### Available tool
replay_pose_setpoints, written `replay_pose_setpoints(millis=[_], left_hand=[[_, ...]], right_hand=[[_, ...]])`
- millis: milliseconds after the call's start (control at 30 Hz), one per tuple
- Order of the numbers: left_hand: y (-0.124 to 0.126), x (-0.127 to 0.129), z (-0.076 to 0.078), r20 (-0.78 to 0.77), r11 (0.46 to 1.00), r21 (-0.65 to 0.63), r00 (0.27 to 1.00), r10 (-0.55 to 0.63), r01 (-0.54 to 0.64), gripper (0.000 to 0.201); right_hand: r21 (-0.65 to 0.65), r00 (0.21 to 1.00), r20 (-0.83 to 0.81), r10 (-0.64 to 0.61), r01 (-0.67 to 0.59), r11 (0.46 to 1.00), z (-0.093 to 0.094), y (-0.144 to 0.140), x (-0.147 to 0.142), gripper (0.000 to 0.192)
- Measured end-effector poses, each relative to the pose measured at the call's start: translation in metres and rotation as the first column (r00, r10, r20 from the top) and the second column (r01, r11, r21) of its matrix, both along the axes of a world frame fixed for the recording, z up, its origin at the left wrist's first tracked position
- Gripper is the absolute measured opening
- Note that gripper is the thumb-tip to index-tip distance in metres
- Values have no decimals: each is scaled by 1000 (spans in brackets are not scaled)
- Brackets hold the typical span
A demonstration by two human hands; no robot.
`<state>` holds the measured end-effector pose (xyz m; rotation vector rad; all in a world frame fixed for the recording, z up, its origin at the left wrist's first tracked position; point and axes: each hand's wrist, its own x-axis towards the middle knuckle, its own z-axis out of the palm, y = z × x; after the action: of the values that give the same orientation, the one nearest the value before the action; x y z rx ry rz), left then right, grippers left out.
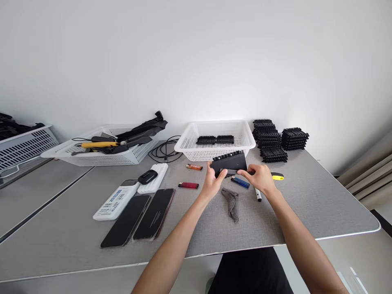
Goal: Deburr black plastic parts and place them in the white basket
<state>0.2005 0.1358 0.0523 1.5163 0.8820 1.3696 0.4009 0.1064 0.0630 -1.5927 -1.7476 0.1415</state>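
Observation:
My left hand [212, 182] is closed around a black plastic plate [231, 162] with a toothed top edge, holding it tilted above the table. My right hand [261, 179] grips a flat-bladed tool [277, 176] with a black and yellow handle; its grey blade lies across the plate's lower face, close to my left thumb. Below the hands are a blue lighter [240, 182], a white marker-like stick [258, 194] and a crumpled grey cloth [231, 203]. Farther left lie a red lighter [188, 185] and an orange lighter [194, 167].
Behind the hands stands a white basket [186, 143] with two black plates. Stacked black plates [269, 136] are at the back right. Leftward are two phones [125, 220], power banks [116, 200], a black cable [163, 151] and a basket of tools [134, 155].

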Motion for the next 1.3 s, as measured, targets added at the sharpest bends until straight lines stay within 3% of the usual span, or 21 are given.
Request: replay_pose_setpoints(millis=[167,367,1033,1300], left_hand=[[4,-2,1,39,999,-27,998,45,-44,49],[12,-7,-3,69,998,-21,996,63,-61,43],[19,-21,1,-41,996,21,996,83,-83,52],[21,-22,0,10,998,10,998,62,-62,52]], right_hand=[[15,999,16,-29,29,999,3,0,7,63],[32,991,57,-117,116,993,4,2,23,67],[30,996,75,-48,46,999,2,5,31,66],[20,997,55,-56,55,998,0,5,34,65]])
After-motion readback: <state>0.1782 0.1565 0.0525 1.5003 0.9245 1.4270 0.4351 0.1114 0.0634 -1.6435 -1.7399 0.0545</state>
